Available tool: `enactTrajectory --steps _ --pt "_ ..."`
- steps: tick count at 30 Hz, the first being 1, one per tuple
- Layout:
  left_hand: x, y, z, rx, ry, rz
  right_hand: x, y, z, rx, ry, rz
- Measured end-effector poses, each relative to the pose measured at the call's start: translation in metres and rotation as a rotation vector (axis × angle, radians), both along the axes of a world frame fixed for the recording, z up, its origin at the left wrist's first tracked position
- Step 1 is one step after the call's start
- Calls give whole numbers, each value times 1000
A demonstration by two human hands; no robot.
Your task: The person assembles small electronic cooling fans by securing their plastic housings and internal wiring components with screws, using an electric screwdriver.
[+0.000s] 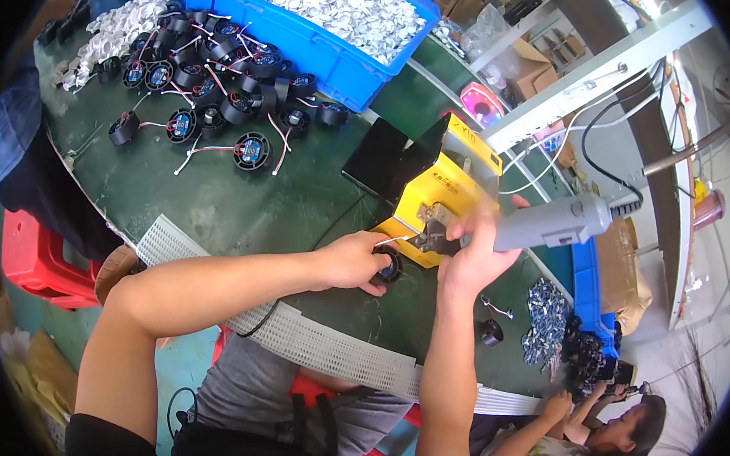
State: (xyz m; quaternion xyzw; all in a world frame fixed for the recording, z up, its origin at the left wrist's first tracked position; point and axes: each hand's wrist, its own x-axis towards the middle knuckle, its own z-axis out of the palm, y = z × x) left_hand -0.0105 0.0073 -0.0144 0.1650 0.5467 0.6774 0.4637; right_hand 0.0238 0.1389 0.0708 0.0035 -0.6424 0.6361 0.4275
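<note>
My left hand (353, 261) is closed on a small round black motor unit (390, 265) with thin wires at the front of a yellow box-shaped machine, probably a screw feeder (443, 183). Wrapped around a grey corded electric screwdriver (553, 223) is my right hand (474, 255). The driver's front end meets the metal outlet on the machine's front; my fingers hide part of it, so I cannot tell whether the tip touches. A lone motor unit (490, 331) lies right of my right forearm.
Many wired black motor units (216, 73) are heaped at the far left beside white parts (118, 29). A blue bin (340, 80) of white pieces stands behind them. Small blue boards (545, 323) lie at the right. A co-worker (569, 445) sits at lower right; another person (32, 141) stands at left.
</note>
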Motion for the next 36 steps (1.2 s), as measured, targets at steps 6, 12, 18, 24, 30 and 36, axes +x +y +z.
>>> enactTrajectory --steps 6,12,18,24,30,36 --pt "-1 1 5 12 -8 2 16 -18 -11 -72 22 62" --pt "-1 3 -1 17 -12 29 19 -24 -24 -78 -35 126" --pt "0 1 3 14 2 28 20 -24 -31 -43 -27 161" --pt "0 1 4 9 7 25 22 -25 -32 -92 -11 192" --pt "1 -1 9 -16 16 16 21 -19 -42 -53 -22 236" --pt "1 -1 7 -16 24 20 20 -21 -38 -101 -17 261"
